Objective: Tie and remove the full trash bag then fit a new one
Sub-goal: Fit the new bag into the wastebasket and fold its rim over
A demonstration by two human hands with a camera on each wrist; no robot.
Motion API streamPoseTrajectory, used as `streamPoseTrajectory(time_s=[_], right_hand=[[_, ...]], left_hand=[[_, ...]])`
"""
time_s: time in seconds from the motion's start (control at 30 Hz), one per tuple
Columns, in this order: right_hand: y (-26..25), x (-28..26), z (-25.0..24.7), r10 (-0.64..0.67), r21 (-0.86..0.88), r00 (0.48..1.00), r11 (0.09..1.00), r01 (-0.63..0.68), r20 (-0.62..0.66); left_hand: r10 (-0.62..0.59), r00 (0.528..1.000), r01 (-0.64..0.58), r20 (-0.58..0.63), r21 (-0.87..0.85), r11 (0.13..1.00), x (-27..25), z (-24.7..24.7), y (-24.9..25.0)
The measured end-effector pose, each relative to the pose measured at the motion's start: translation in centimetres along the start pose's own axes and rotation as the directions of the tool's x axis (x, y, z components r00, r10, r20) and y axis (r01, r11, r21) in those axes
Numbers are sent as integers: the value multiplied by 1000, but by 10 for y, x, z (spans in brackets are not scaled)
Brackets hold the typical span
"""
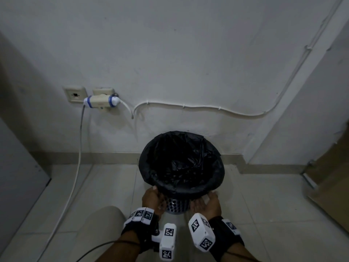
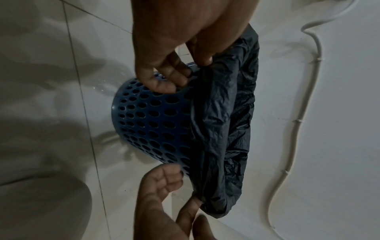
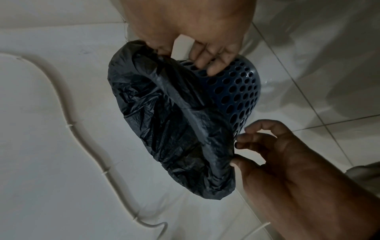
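Observation:
A black trash bag point(image 1: 181, 157) lines a blue perforated bin point(image 1: 175, 205) that stands on the tiled floor against the wall. Its hem is folded down over the rim. My left hand point(image 1: 151, 197) is at the near left of the rim. In the left wrist view, this left hand point(image 2: 174, 65) pinches the bag point(image 2: 226, 113) hem between thumb and curled fingers. My right hand point(image 1: 207, 203) is at the near right. Seen from the right wrist, the right hand point(image 3: 205, 48) has its thumb on the bag point(image 3: 164, 121) hem and its fingers resting against the bin point(image 3: 236, 94) wall.
Two wall outlets with a plug adapter point(image 1: 100, 102) sit left of the bin, and a cable point(image 1: 75, 167) drops from them to the floor. A white cable point(image 1: 207, 107) runs along the wall just above the bin. Brown cardboard point(image 1: 330, 176) leans at the right, and my knee point(image 1: 102, 224) is at lower left.

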State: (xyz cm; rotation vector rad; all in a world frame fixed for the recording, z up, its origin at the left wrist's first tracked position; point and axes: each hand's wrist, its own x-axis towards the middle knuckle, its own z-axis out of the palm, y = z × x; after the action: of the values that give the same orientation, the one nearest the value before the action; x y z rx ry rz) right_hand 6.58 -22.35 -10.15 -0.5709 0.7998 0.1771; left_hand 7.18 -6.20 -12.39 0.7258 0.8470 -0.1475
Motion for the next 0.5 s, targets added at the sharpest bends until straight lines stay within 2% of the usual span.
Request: streamPoseTrajectory(time_s=[0.03, 0.17, 0.23, 0.3, 0.43, 0.5], right_hand=[[0, 0, -1, -5, 5, 1000, 1000, 5, 15], [4, 3, 7, -121, -85, 990, 988, 127, 66], [4, 6, 6, -153, -94, 985, 983, 160, 83], [3, 9, 5, -164, -73, 983, 983, 170, 86], [0, 14, 6, -198, -70, 971, 975, 209, 135], [-1, 13, 7, -214, -67, 967, 972, 225, 139]], left_hand=[[-23, 1000, 23, -3, -11, 1000, 2, -1, 0], [-60, 998, 60, 6, -247, 967, 12, -2, 0], [-25, 999, 37, 42, -318, 947, 8, 1, 1], [61, 994, -25, 92, -350, 936, -2, 7, 3], [237, 966, -234, 108, -39, 972, -6, 10, 6], [254, 963, -255, 93, 1, 967, 1, 9, 6]])
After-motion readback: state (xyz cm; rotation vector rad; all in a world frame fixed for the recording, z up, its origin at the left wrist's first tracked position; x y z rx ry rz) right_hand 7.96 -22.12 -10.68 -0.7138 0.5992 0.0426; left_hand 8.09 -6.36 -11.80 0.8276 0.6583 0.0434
